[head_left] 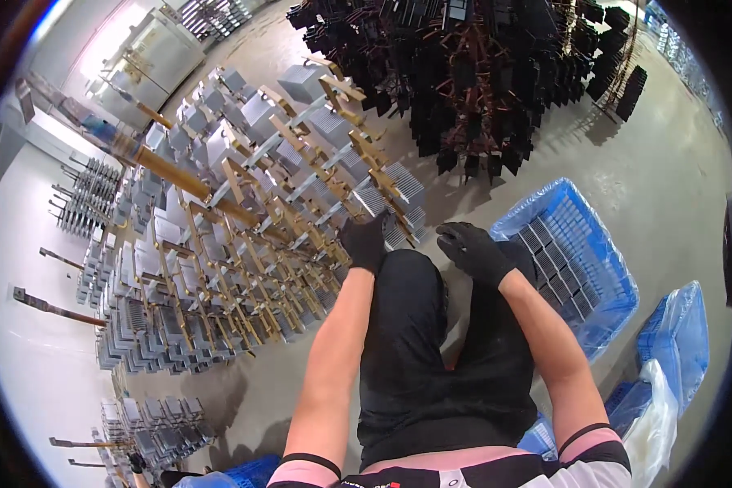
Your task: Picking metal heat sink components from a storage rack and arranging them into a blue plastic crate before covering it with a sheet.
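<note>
My left hand (363, 244), in a black glove, is at the near right end of a hanging rack (281, 232). Its fingers are closed at the edge of a silver finned heat sink (394, 233), and the fingertips are partly hidden. More finned heat sinks (372, 198) hang just beyond it on brass-coloured hooks. To the right, my right hand (473, 252), also gloved in black, hovers above my knee with its fingers loosely bent and apart. Nothing shows in it. Beside that hand stands a blue plastic basket (622, 281) lined with clear film, holding rows of finned heat sinks (557, 264).
A dense rack of black parts (472, 89) hangs ahead. At the lower right are another blue basket (687, 346) and clear plastic film (655, 415). Farther racks of silver parts (89, 195) line the left. Another person's gloved hand (137, 463) shows at the lower left.
</note>
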### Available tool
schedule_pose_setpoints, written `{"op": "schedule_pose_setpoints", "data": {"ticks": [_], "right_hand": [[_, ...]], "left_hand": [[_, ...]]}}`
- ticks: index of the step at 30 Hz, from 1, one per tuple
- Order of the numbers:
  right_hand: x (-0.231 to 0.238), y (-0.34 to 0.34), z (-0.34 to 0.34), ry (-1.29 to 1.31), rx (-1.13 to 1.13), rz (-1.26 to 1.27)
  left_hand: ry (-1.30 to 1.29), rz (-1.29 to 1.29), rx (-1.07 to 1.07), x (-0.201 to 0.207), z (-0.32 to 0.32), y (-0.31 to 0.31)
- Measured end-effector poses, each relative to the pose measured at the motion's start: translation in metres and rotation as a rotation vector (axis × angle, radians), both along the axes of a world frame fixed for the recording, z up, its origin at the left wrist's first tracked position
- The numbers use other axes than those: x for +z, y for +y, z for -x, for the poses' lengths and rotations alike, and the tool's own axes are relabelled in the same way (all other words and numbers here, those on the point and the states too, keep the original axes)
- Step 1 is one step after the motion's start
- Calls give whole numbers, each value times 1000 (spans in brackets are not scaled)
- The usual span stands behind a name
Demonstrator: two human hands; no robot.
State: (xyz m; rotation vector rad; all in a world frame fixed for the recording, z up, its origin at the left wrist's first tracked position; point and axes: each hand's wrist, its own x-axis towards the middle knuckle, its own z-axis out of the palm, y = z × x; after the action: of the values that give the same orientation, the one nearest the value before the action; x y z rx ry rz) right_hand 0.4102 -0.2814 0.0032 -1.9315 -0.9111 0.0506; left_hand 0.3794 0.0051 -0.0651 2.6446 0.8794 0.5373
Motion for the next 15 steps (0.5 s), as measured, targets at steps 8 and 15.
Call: {"op": "schedule_pose_setpoints", "data": {"ticks": [8, 15], "right_hand": [[-4, -8, -2, 54, -31, 24], [-54, -54, -17, -162, -118, 66]], "left_hand": [[-221, 892, -393, -63, -13, 41], [-37, 908, -432, -11, -23, -61]]}}
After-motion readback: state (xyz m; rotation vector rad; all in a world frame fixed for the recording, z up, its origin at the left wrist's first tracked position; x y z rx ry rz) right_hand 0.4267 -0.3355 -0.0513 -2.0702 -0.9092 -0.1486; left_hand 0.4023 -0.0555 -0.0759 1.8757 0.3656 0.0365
